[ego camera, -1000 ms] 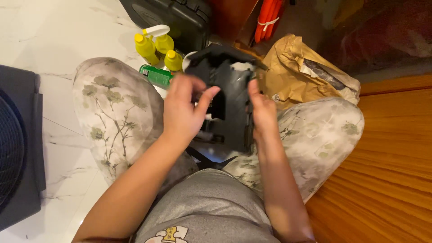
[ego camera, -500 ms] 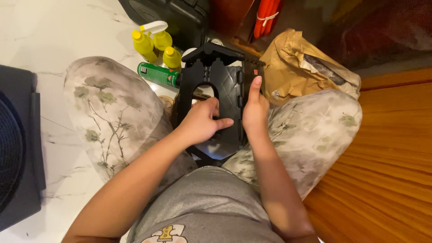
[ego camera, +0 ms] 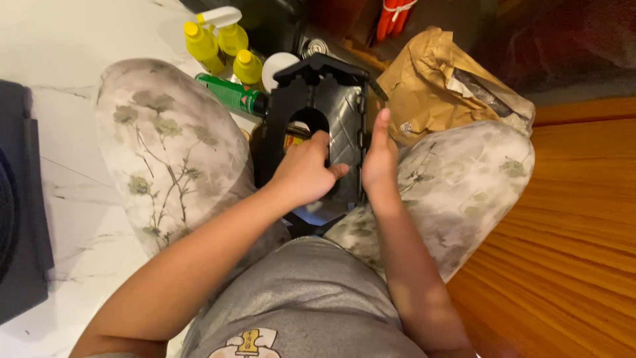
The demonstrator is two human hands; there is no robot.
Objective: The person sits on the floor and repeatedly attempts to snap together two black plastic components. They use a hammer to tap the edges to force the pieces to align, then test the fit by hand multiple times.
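A black plastic folding stool [ego camera: 331,126] stands folded between the person's knees on the floor. The left hand [ego camera: 306,171] grips its handle opening, fingers curled in; the right hand [ego camera: 379,162] presses its edge, fingers together (thumb up). Beyond lie yellow bottles [ego camera: 218,46], a green can [ego camera: 232,94] and a brown paper bag [ego camera: 437,86].

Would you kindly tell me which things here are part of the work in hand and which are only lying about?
In hand:
- black folding stool, between the knees
- left hand, gripping it at the handle hole
- right hand, flat against its right edge

Lying about:
- yellow spray bottles
- green can
- crumpled brown paper bag
- red object at the top
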